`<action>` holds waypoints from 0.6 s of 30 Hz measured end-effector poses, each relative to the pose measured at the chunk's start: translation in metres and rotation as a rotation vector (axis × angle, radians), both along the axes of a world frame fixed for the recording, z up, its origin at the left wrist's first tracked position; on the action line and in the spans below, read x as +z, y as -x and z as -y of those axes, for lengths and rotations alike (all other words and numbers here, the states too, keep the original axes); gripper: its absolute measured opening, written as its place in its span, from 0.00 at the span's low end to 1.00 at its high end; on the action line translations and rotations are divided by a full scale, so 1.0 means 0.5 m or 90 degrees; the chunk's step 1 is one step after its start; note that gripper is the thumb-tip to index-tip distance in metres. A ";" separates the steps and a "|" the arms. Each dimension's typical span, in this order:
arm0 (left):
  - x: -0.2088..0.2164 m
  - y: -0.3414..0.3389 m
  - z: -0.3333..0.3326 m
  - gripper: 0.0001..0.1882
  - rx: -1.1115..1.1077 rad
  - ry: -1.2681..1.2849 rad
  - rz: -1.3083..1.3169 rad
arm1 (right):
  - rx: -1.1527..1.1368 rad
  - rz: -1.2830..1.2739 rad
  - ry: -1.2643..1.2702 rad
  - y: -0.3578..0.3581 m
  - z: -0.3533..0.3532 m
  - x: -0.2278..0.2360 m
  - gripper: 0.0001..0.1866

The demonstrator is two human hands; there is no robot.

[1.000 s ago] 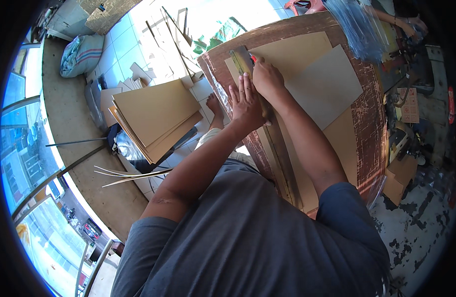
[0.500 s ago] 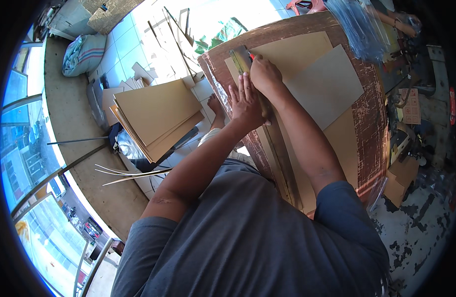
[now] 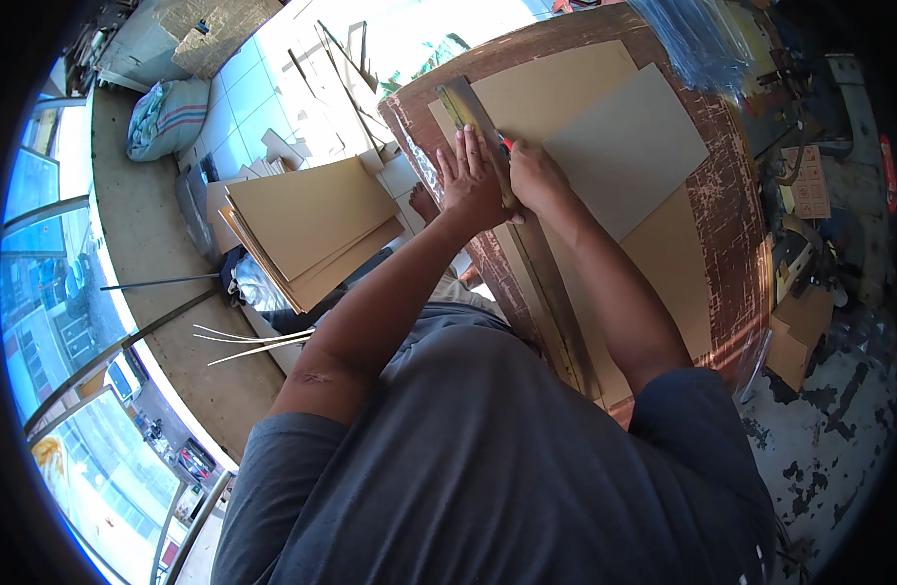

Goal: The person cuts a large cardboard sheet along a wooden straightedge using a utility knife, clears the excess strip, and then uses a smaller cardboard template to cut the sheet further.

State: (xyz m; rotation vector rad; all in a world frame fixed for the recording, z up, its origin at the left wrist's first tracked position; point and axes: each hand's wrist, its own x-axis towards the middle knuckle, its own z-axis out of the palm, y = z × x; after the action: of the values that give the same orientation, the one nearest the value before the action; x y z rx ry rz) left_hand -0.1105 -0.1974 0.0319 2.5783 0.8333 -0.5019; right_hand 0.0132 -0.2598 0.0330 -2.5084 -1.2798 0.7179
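Starting at the left, I see a stack of brown sheets (image 3: 312, 214), loosely fanned; they look stiff but thin, best lifted by opposite edges so they don't bow. Next comes my left hand (image 3: 475, 188), palm down on the long straightedge (image 3: 549, 292), its fingers slightly spread and gripping nothing. The straightedge slants across from near the far edge toward my body. I judge it rigid and perhaps slick underneath, so broad pressure along its length suits it better than a pinch. Just right of it, my right hand (image 3: 544, 180) has its fingers wrapped around a red tool (image 3: 507, 145); my grip hides most of it, but it seems light and wants a snug hold. Beneath the straightedge, a large brown sheet (image 3: 565, 88) lies flat on the table (image 3: 726, 224), probably light, with corners that could crease. Overlapping it rightward, a grey sheet (image 3: 633, 151) looks smooth and ready to slide; I'd take it by two edges.
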 end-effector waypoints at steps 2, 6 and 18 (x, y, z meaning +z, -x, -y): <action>0.000 0.003 -0.001 0.81 -0.004 -0.003 0.001 | 0.006 -0.052 0.089 0.020 0.050 0.019 0.12; 0.007 0.001 0.002 0.82 -0.014 -0.009 -0.013 | 0.000 -0.055 0.132 0.049 0.149 0.058 0.12; -0.005 0.005 -0.001 0.86 -0.003 -0.002 0.006 | -0.059 -0.081 0.334 0.164 0.498 0.131 0.15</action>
State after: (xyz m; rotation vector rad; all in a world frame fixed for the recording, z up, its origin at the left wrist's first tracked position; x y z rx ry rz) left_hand -0.1133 -0.1972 0.0292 2.5843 0.8243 -0.4892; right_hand -0.0686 -0.5087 0.0987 -2.8316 -1.0235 1.3093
